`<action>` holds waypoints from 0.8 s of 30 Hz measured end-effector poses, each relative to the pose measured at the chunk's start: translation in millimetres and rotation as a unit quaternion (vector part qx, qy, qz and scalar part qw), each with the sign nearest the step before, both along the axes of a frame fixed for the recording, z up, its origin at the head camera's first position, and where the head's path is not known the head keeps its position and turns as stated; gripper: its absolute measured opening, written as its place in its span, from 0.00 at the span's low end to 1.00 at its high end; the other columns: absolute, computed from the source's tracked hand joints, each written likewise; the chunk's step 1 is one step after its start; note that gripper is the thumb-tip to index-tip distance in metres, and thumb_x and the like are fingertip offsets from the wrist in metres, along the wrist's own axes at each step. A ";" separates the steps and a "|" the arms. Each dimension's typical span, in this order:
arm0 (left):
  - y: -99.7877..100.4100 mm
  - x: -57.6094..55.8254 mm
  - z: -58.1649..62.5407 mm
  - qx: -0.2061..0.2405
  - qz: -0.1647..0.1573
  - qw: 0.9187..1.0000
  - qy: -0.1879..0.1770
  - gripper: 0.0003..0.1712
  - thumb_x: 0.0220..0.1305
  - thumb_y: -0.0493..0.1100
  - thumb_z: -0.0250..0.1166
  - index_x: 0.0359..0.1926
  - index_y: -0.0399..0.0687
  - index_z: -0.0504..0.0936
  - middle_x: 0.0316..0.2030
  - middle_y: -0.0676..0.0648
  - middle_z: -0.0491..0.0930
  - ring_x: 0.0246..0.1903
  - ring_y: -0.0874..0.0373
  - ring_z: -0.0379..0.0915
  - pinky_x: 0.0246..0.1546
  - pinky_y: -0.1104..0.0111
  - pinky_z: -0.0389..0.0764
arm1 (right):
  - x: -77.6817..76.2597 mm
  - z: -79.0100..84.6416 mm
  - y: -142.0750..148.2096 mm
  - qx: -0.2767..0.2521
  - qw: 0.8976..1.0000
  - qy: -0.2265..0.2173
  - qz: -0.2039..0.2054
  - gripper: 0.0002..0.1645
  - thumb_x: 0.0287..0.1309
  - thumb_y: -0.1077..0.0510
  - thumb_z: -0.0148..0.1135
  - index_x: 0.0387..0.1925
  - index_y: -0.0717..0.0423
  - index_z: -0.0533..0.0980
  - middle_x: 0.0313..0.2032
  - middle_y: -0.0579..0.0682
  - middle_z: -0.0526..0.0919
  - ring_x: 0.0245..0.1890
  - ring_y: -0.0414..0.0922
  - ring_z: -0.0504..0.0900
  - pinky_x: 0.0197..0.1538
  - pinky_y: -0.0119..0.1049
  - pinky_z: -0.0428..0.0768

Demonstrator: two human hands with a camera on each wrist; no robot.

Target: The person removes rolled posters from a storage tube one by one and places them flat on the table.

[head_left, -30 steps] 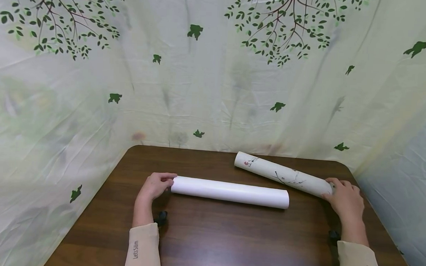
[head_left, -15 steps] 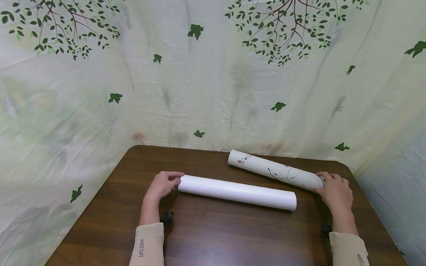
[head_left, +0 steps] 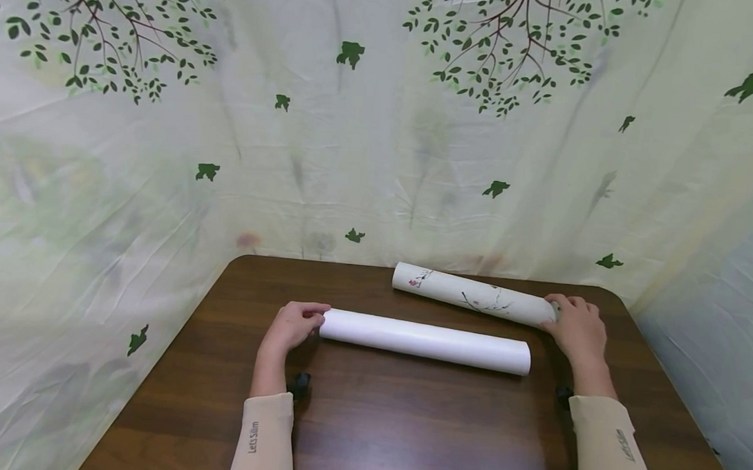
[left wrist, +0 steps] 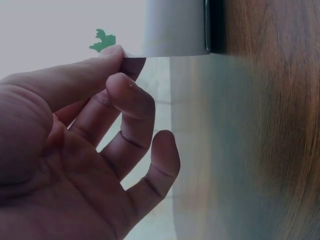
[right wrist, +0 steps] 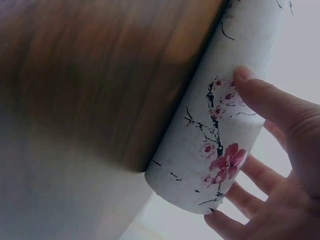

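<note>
A plain white paper roll (head_left: pixel 425 342) lies across the middle of the brown table (head_left: pixel 432 417). My left hand (head_left: pixel 292 325) pinches its left end; in the left wrist view the thumb (left wrist: pixel 112 52) is on the near side of the edge, the index finger behind, the other fingers loosely curved. Behind and to the right lies a second roll, white with printed plum blossom branches (head_left: pixel 468 293), slanting toward me at its right end. My right hand (head_left: pixel 578 332) grips that end, the thumb (right wrist: pixel 265 97) along one side and the fingers round the other.
A pale curtain (head_left: pixel 379 159) printed with leaves and branches hangs behind the table and at both sides. The patterned roll's far end lies close to the table's back edge. A small black device (head_left: pixel 299 386) sits at the left wrist.
The right hand has moved left, bringing the blossom roll with it. The left hand has shifted right together with the white roll, so the two rolls overlap more side by side.
</note>
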State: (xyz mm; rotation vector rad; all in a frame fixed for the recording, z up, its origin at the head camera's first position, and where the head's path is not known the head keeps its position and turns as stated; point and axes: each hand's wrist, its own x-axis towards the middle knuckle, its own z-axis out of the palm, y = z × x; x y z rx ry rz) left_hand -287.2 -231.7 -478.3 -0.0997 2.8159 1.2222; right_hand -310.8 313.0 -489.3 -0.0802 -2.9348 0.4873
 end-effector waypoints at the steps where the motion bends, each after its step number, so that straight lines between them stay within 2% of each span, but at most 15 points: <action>1: 0.0 0.0 0.2 0.000 0.001 1.000 0.000 0.18 0.74 0.41 0.65 0.61 0.52 0.89 0.42 0.45 0.88 0.33 0.55 0.78 0.33 0.67 0.73 | -1.5 -0.4 -1.2 0.000 1.000 0.001 0.001 0.35 0.64 0.50 0.74 0.68 0.54 0.73 0.67 0.75 0.68 0.64 0.79 0.63 0.57 0.74 0.71; 12: 0.4 1.1 0.1 -0.002 0.007 1.000 0.001 0.18 0.74 0.41 0.65 0.61 0.53 0.89 0.48 0.42 0.89 0.37 0.54 0.80 0.36 0.66 0.75 | -14.0 -2.0 -13.3 0.003 1.000 0.012 0.012 0.34 0.65 0.51 0.73 0.68 0.54 0.73 0.68 0.74 0.69 0.66 0.78 0.63 0.58 0.74 0.72; 19: 6.3 0.7 -1.0 0.028 0.012 1.000 -0.007 0.18 0.74 0.41 0.66 0.61 0.51 0.88 0.37 0.45 0.88 0.33 0.52 0.83 0.34 0.66 0.71 | -19.8 0.3 -22.5 0.001 1.000 0.003 0.013 0.33 0.66 0.52 0.73 0.69 0.53 0.74 0.70 0.73 0.68 0.69 0.76 0.63 0.59 0.73 0.73; 24: 8.3 -0.4 -1.2 0.039 0.011 0.999 -0.011 0.18 0.73 0.41 0.67 0.61 0.51 0.88 0.35 0.46 0.88 0.31 0.52 0.83 0.33 0.65 0.70 | -23.6 -2.1 -27.4 0.001 1.000 0.006 0.022 0.33 0.66 0.53 0.72 0.70 0.49 0.74 0.71 0.71 0.69 0.71 0.74 0.62 0.57 0.73 0.75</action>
